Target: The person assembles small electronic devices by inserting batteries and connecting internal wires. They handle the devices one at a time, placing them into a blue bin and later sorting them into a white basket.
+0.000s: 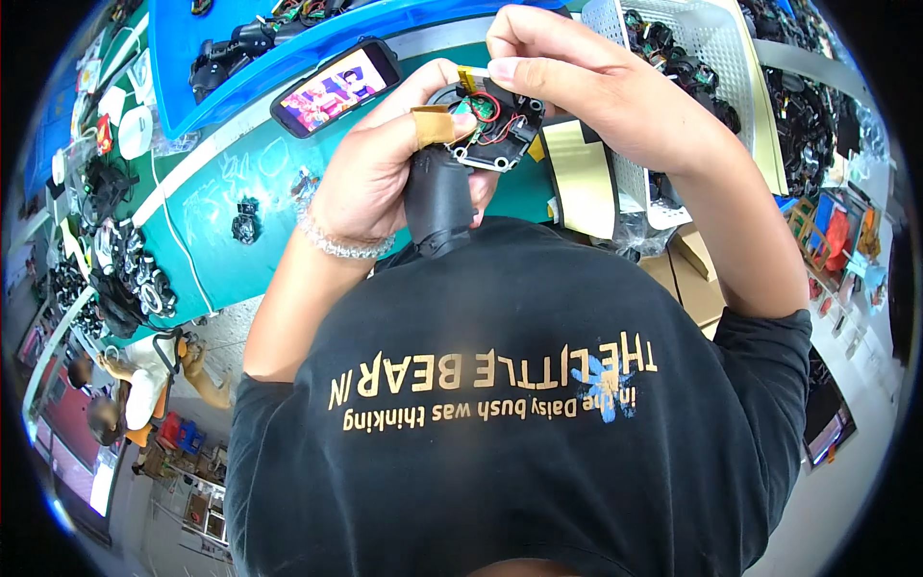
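Two lettered lines (481, 371) cross the shirt (510, 490); the left hand (373, 173) holds electronics (497, 125).

Black device (444, 178) with opened head (498, 151), baring green circuit board (471, 108) and looped red wires (499, 106); held aloft at far middle, open side up, smooth handle-like part (439, 204) toward near left.

The place looks like an electronics workshop. Ahead of the left grip (370, 173), 1 blue tray (171, 67) holds black parts (236, 50); to the right of the right grip (567, 67), 1 white basket (707, 34) is filled with wired parts (687, 87). Left of the left grip, the green worktop (240, 264) carries heaped small parts (146, 277), and farther back on this side is another person (147, 385).
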Motion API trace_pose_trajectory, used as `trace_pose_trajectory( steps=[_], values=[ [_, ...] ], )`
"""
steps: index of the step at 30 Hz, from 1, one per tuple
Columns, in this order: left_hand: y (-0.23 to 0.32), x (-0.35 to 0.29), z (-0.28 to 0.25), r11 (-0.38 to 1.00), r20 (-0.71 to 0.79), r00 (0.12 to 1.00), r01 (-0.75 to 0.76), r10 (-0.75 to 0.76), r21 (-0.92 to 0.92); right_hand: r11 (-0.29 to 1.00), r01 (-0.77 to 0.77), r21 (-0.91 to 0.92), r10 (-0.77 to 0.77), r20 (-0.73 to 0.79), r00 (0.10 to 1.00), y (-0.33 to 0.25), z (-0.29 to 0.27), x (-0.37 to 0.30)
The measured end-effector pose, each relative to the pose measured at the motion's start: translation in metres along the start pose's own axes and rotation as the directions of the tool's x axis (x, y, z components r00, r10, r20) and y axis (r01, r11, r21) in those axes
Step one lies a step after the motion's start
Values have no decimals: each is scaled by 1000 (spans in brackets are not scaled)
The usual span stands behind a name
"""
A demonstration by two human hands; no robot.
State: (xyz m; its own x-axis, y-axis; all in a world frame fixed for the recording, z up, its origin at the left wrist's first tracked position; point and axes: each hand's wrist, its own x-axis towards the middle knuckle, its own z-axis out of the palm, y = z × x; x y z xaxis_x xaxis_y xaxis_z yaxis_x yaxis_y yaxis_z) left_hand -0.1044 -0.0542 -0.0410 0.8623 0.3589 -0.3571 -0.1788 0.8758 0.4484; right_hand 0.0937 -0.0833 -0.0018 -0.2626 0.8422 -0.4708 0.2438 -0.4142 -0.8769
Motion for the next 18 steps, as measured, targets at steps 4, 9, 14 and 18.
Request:
trace_pose_trajectory(
  steps=[4,9,14,18],
  values=[
    [5,-6,8,990,-56,998,-10,18,143,987,-145,-67,152,115,982,1,-4,-9],
    [6,-10,22,870,-170,977,-27,126,492,981,-65,182,34,167,985,3,1,-19],
    [4,-18,23,755,-83,972,-116,220,646,933,359,10,-359,64,931,7,13,-28],
    [3,-22,18,610,49,965,-202,257,766,909,414,-57,-409,82,909,8,14,-31]
  ],
)
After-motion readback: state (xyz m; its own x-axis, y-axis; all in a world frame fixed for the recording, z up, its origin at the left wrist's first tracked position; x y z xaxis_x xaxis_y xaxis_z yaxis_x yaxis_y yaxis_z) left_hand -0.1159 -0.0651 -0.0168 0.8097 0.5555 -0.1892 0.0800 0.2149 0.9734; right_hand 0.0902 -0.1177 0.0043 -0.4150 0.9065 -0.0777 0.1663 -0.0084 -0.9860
